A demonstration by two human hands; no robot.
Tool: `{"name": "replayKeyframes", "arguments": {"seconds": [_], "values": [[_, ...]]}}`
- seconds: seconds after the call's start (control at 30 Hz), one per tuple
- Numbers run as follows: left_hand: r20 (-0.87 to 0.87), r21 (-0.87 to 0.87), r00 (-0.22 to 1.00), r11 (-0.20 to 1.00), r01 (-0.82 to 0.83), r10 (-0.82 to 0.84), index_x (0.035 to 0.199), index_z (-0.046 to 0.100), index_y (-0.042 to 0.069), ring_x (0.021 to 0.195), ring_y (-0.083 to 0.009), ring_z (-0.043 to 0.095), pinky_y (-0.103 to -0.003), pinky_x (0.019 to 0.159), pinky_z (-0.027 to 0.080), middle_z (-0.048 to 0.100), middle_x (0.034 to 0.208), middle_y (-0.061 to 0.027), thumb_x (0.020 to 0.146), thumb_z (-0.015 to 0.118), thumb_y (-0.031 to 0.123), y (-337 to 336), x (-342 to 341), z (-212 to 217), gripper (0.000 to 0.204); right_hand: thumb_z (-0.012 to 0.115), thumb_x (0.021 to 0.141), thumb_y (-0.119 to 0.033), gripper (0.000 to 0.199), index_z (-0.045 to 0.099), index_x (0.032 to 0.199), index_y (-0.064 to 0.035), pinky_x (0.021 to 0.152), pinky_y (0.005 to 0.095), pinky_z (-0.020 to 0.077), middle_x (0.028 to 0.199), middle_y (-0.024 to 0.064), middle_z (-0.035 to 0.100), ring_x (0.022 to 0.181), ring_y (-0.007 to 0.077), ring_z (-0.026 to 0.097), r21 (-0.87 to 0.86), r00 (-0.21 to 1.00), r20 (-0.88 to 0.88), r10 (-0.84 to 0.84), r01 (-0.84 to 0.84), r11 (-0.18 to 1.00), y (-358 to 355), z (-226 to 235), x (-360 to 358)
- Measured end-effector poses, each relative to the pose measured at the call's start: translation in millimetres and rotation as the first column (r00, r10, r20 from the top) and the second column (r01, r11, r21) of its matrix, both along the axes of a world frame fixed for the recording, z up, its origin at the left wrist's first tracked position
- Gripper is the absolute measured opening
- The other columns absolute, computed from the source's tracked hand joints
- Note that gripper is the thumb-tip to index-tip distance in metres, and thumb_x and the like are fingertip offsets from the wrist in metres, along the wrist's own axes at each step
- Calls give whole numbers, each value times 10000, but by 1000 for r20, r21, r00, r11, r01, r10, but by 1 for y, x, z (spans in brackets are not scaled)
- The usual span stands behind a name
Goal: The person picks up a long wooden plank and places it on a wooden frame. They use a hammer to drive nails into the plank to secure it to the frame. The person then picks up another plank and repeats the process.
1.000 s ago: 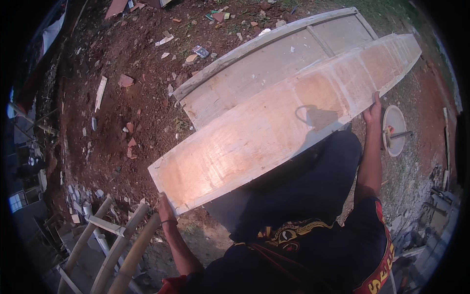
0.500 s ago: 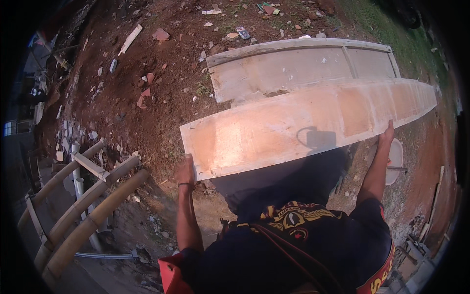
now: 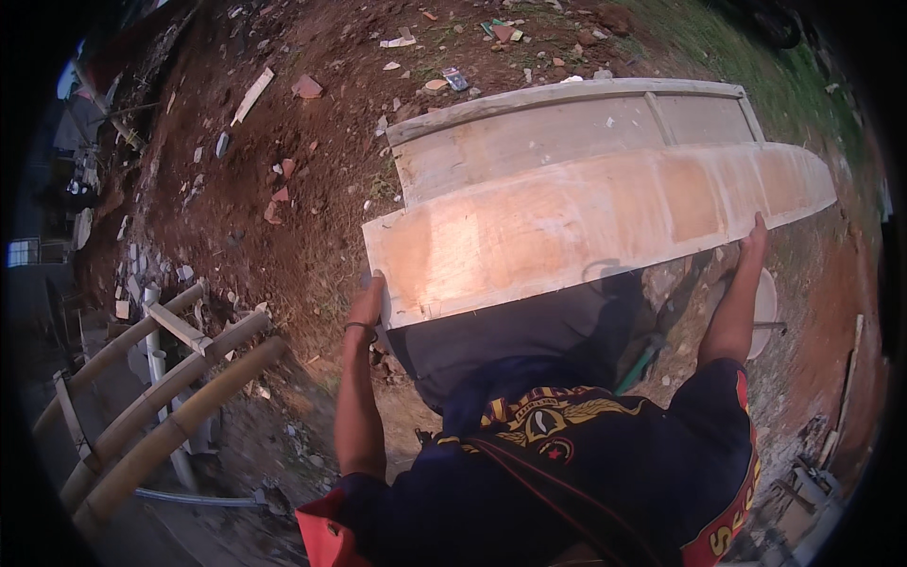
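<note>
My left hand (image 3: 367, 302) is closed on the near left corner of a long wooden panel (image 3: 557, 227), with a dark band around that wrist. Farther right, my right hand (image 3: 756, 238) grips the panel's near edge, its thumb on top and the other fingers hidden underneath. The panel has an orange-brown face with whitish smears and pale edges, and it is held in front of my body. Just beyond it lies a second panel (image 3: 529, 146) on the ground, greyish, with a raised wooden frame. The held panel covers its near side.
Bamboo poles joined by crosspieces (image 3: 179, 392) stand at the left, with white pipes (image 3: 154, 350) beside them. Reddish soil holds broken tile (image 3: 307, 87) and stones. A round pale basin (image 3: 763, 307) sits behind my right forearm. Grass grows at the far right.
The held panel has shifted slightly away from me, covering more of the framed panel. Its left end has moved a little right and up. Both hands keep their hold.
</note>
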State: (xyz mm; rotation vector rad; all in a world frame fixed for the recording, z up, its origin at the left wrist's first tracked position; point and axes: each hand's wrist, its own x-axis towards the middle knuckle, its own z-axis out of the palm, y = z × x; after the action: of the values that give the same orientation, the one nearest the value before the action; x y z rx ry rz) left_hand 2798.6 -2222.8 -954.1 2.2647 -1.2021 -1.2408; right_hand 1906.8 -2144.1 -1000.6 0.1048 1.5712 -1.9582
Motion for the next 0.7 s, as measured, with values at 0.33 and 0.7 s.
{"name": "replayKeyframes", "arguments": {"seconds": [0.33, 0.7], "values": [[-242, -314, 951, 943, 110, -192, 1148, 607, -73, 985, -285, 625, -377, 885, 472, 662, 1098, -195, 994, 425, 445, -76, -10, -18, 570, 518, 969, -147, 464, 382, 1351, 78, 1010, 511, 471, 1297, 238, 536, 1157, 365, 572, -133, 993, 52, -110, 116, 984, -3, 26, 67], [175, -241, 967, 944, 225, -186, 1331, 473, -91, 1178, -317, 519, -398, 1008, 391, 519, 1326, -248, 987, 402, 495, -85, 30, -33, 683, 454, 998, -352, 377, 598, 1084, -15, 723, 386, 544, 870, 122, 692, 765, 241, 675, 556, 946, 50, 319, -292, 778, 140, -93, 237]]}}
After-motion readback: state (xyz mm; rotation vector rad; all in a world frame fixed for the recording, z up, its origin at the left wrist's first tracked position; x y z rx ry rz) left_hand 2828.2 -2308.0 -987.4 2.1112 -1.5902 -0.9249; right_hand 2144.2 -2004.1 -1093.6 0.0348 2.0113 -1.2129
